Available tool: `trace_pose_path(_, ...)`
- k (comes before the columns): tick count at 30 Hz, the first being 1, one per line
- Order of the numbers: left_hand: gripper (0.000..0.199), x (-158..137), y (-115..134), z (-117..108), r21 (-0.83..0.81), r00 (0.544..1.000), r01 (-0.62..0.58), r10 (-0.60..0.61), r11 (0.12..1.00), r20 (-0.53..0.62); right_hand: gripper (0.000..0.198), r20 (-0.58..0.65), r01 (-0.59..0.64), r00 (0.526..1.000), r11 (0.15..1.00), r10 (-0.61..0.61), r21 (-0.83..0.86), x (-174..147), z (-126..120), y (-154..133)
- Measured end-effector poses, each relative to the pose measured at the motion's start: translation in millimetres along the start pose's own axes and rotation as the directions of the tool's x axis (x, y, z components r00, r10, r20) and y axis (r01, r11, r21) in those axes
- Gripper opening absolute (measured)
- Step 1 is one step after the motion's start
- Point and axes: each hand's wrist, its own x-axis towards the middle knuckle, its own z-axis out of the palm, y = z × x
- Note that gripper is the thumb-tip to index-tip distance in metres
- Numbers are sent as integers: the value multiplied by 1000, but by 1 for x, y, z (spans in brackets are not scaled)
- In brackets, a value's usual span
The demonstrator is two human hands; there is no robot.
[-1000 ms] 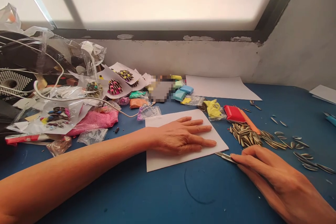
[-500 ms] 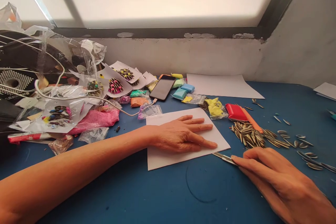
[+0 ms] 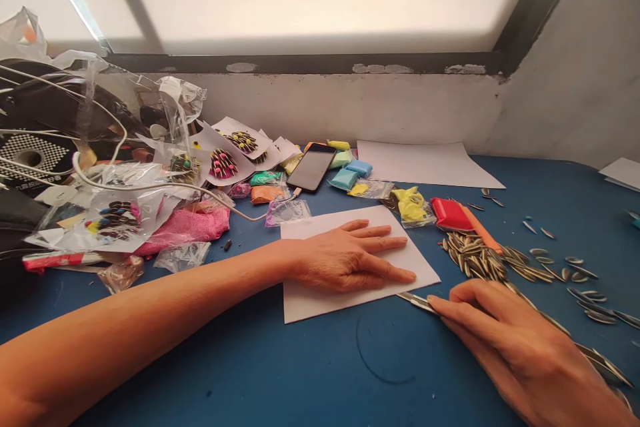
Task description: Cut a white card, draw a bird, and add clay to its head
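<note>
My left hand (image 3: pixel 357 255) lies flat with fingers spread on a white sheet of paper (image 3: pixel 300 303), pressing it to the blue table. At the lower right, my right hand (image 3: pixel 505 340) is closed around a narrow knife (image 3: pixel 420 302) with a silvery blade. Its tip meets the near edge of the paper, just below my left fingers; whether it reaches between layers I cannot tell. Most of the knife's handle is hidden in my hand. Beyond that hand lies a heap of striped sunflower seeds (image 3: pixel 475 257).
Bags of coloured clay (image 3: pixel 413 205), a red packet (image 3: pixel 451 213) and a phone (image 3: pixel 313 167) on a cable lie behind the paper. Another white sheet (image 3: pixel 425 163) is by the wall. Plastic bags and seed-studded clay pieces (image 3: pixel 117 217) crowd the left. Loose seeds (image 3: pixel 593 295) are scattered right.
My right hand and the knife have moved a little left along the paper's near edge, uncovering more seeds on the right. My left hand stays flat on the paper.
</note>
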Motion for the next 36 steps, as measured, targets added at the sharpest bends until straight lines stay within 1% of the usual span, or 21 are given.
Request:
trace_pose_path(4,47,0,1,0,-3,1000,6,-6,1000,1,30,23,23,999,1000,-23,-11,2,2,0)
trace_pose_path(7,47,0,0,0,2,1000,-8,8,1000,-1,29,1,32,999,999,-32,-33,1,3,-1)
trace_pose_path(13,48,0,0,2,28,1000,-8,8,1000,2,33,6,45,999,999,-45,-20,6,4,-8)
trace_pose_path(20,48,0,0,7,47,1000,-20,21,999,-19,26,16,43,999,999,-43,-26,2,10,-8)
trace_pose_path(24,48,-1,1,7,54,999,-8,10,999,-33,21,55,56,997,998,-55,-4,1,14,-8)
trace_pose_path(30,48,-3,2,7,76,999,0,3,997,-35,25,35,81,996,996,-80,-30,2,12,-13)
trace_pose_path(36,48,-2,1,9,69,998,-13,16,998,-54,26,76,101,992,995,-100,-15,11,15,-21)
